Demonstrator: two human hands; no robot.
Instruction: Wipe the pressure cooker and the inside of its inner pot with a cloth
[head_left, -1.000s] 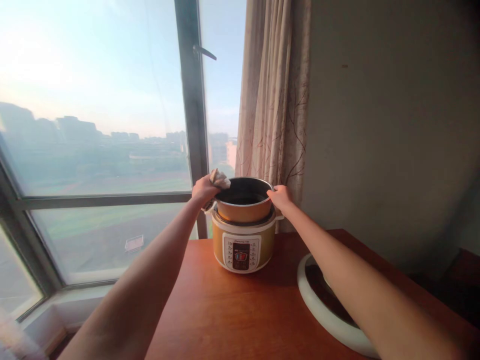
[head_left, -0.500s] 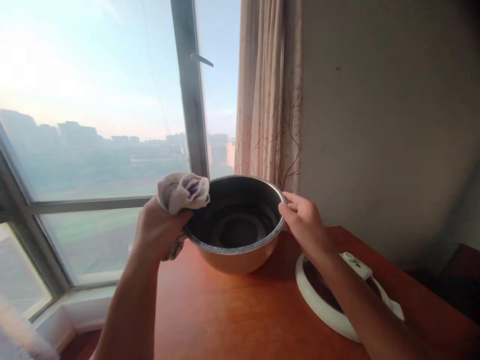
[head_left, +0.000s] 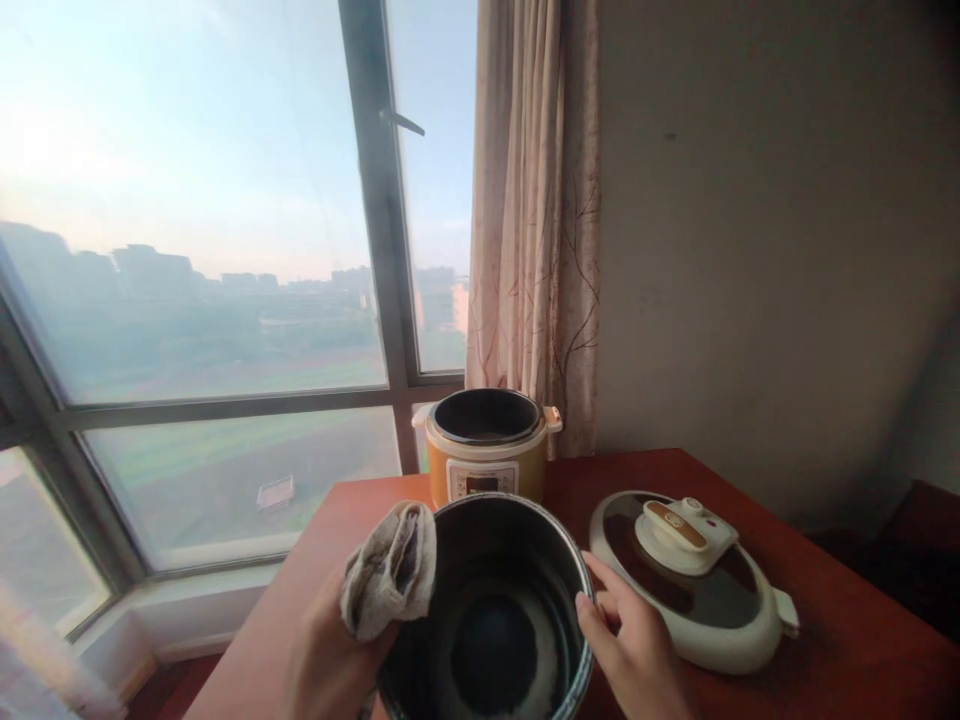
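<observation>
In front of me I hold a dark inner pot [head_left: 506, 535] with a pale metal rim, its mouth tipped toward me. My left hand [head_left: 334, 645] is closed around a crumpled greyish-white cloth [head_left: 394, 570] and grips the pot's left side with it. On the opposite side, my right hand [head_left: 630, 640] pinches the rim between thumb and fingers. Behind the pot stands the cooker body [head_left: 435, 462], yellow and cream, with a control panel on its front and its top uncovered. The pot's lower part runs out of the frame.
A round cream lid [head_left: 739, 645] with a dark top and raised handle lies on the reddish-brown table [head_left: 296, 600] at the right. A tall window [head_left: 225, 330] lines the left, with a curtain [head_left: 517, 200] beside it and a plain wall [head_left: 750, 250] at the right.
Both hands have brought the inner pot down and closer to me, tilting its mouth toward me. The cooker body behind it and more of the lid now show.
</observation>
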